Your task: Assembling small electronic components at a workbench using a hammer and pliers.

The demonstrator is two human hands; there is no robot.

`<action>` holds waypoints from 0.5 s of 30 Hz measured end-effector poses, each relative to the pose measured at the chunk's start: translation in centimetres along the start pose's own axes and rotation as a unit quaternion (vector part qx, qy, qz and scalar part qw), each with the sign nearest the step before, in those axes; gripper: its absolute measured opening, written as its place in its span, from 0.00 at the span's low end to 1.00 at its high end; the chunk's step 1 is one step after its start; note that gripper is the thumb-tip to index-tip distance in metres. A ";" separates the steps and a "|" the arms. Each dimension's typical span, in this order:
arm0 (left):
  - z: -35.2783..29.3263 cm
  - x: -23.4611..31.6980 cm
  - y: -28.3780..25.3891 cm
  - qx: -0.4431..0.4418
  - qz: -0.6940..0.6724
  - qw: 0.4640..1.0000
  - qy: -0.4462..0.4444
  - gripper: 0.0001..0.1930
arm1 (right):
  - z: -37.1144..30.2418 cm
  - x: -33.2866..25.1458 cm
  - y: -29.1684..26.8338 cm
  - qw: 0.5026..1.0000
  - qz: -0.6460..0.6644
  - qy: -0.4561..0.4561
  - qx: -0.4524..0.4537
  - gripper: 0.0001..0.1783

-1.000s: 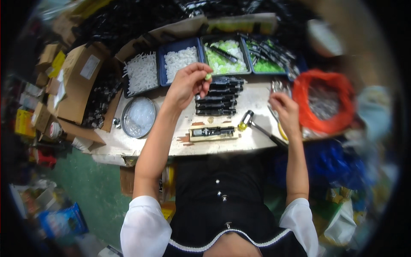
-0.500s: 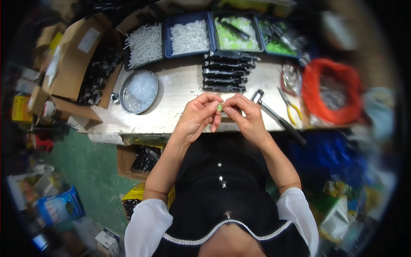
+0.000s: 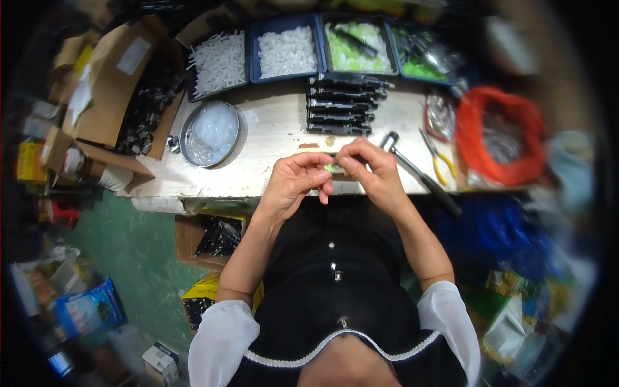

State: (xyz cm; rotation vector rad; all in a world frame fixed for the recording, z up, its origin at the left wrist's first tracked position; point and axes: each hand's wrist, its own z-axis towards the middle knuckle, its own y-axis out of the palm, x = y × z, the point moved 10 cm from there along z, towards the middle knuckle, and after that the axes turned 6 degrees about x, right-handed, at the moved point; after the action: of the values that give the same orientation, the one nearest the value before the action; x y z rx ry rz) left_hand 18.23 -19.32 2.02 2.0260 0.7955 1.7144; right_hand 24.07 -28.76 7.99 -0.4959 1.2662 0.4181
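Sm. green pc. (image 3: pixel 329 168), qty 1: was in hand, not yet set down.
L hand (image 3: pixel 293 184) pinched it over bench (image 3: pixel 271 142) near edge; R hand (image 3: pixel 375 173) fingertips sat close together there, own hold couldn't tell. Pc. too sm. to read direction/long axis. Beyond: black assys. (image 3: pixel 340 107) lay stacked, apparently set aside, axes L–R.

Small light-green piece (image 3: pixel 330 168) in left fingers (image 3: pixel 316 177), just beside right fingers (image 3: pixel 352 167)

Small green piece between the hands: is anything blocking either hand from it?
Nothing visible is. The left hand pinches the green piece, and the fingertips of the right hand are right beside it; whether they touch is too small to tell.
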 end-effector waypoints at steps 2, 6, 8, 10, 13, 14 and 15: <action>-0.1 0.0 0.1 0.002 0.005 1.000 0.004 0.10 | 0.0 0.1 0.1 1.000 -0.008 0.002 -0.008 0.04; -0.2 0.1 0.1 0.008 0.027 0.999 0.021 0.10 | 0.3 -0.2 0.1 0.998 -0.055 -0.005 -0.025 0.05; -0.3 0.2 0.2 0.009 0.031 0.999 0.026 0.10 | 0.4 -0.9 0.2 0.996 -0.081 -0.026 -0.039 0.05; -0.4 0.3 0.1 0.017 0.047 0.998 0.035 0.10 | 0.6 -1.3 0.4 0.993 -0.098 -0.040 -0.055 0.04; -0.3 -0.1 -0.5 0.032 0.051 0.997 0.047 0.09 | 0.5 -1.3 1.0 0.987 -0.132 -0.060 -0.063 0.04; -0.2 -0.3 -0.6 0.033 0.051 0.997 0.047 0.09 | 0.5 -1.1 1.2 0.985 -0.150 -0.066 -0.057 0.04; -0.2 -0.3 -0.8 0.045 0.043 0.996 0.061 0.08 | 0.3 -0.9 1.5 0.985 -0.150 -0.066 -0.057 0.04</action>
State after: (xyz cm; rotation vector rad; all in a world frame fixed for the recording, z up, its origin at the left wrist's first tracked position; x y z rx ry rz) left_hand 17.88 -18.87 1.35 2.0580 0.8503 1.8980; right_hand 23.28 -27.40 8.72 -0.7333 1.0230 0.2645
